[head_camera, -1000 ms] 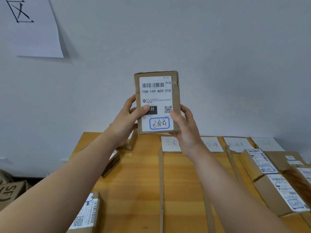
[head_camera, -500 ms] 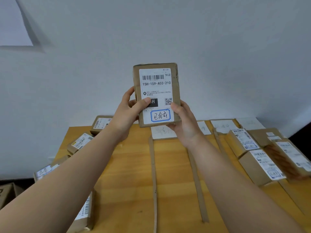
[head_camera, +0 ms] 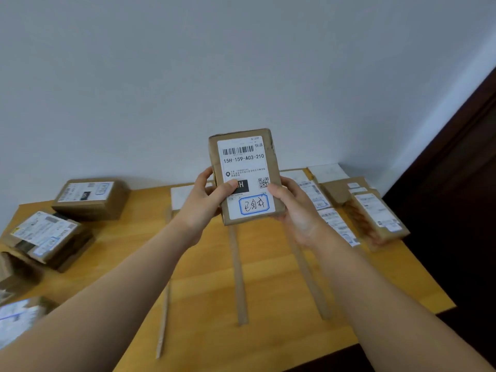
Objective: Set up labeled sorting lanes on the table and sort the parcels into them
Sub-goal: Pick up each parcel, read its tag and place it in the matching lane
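Pale wall backs a wooden bench that carries three cardboard strips marking lanes, with paper lane labels along the far edge. Both hands hold one parcel upright above the bench centre, label facing the camera: the left hand clamps its left edge with the thumb across the label, and the right hand closes its grip on the lower right corner. Over the last second the view has swung right and downward while the parcel stayed raised; judged from this, the code is being read before a lane is chosen. About four unsorted parcels lie at the left edge; about four sorted parcels lie near the far right corner.
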The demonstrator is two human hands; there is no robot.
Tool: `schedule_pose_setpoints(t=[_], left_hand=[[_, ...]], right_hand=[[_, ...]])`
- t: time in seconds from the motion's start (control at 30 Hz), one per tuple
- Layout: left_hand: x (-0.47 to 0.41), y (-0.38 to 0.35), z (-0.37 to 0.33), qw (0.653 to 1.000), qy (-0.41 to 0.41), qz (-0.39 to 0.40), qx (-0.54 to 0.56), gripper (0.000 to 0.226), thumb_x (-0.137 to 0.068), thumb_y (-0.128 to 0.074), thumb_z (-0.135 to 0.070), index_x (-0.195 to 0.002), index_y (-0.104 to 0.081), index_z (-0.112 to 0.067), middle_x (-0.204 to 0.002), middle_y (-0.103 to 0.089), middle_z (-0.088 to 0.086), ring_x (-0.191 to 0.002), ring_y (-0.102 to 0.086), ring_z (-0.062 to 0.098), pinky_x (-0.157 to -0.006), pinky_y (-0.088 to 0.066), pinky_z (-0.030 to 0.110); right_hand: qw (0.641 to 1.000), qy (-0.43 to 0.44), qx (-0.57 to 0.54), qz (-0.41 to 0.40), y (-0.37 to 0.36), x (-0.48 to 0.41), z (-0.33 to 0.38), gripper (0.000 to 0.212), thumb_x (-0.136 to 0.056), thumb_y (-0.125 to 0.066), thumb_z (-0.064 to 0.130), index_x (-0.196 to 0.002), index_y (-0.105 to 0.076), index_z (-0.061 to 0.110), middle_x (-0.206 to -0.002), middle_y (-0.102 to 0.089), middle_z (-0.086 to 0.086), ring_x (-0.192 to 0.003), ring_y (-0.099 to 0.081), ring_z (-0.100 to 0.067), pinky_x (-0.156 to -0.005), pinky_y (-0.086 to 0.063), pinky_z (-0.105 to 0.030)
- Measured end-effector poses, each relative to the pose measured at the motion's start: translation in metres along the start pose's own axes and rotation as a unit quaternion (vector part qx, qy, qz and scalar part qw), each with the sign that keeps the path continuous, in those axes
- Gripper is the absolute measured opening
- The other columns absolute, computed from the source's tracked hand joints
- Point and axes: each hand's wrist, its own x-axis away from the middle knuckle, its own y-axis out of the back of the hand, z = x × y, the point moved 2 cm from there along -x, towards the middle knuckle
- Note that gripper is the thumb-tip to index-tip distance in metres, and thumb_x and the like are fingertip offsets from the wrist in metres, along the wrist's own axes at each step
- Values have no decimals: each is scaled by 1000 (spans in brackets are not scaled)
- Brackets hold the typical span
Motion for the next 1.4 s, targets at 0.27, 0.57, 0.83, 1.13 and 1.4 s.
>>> schedule_pose_setpoints(t=[0.27,0.57,0.83,1.13,1.4], left_hand=[[1,-152,55,996,79,3,-49,77,-77,-66,-59,-141,-35,-27,-125,-61,-1,-120,-54,18,-107,-40,45],[-15,-221,80,983,122,27,-133,38,-91,-53,-50,-119,-52,-24,-124,-55,-2,-117,-52,20,-104,-42,43],[-34,-266,93,975,125,53,-174,25,-95,-52,-40,-112,-55,-21,-109,-58,-4,-106,-56,18,-98,-46,39],[-32,-327,113,975,152,32,-159,23,-96,-50,-37,-112,-56,-20,-106,-58,-4,-106,-57,20,-89,-47,34],[-24,-373,142,975,166,-2,-149,8,-97,-50,-34,-96,-55,-27,-102,-57,-2,-107,-58,27,-95,-50,43]], right_hand=[[996,-67,3,-65,155,25,-20,33,-89,-65,27,-119,-54,22,-102,-72,-5,-91,-71,-18,-70,-58,-36],[976,-144,-24,-164,283,33,-39,36,-85,-68,31,-118,-56,22,-109,-71,-7,-109,-64,-25,-86,-56,-49],[966,-177,32,-184,342,43,-51,34,-85,-67,35,-117,-57,25,-107,-72,-1,-104,-64,-16,-102,-40,-44],[955,-271,64,-103,408,54,-70,35,-85,-68,29,-117,-58,20,-110,-71,-5,-105,-65,-19,-88,-55,-48],[926,-348,82,-122,466,67,-102,39,-83,-70,30,-115,-53,17,-113,-66,-9,-104,-63,-24,-83,-57,-48]])
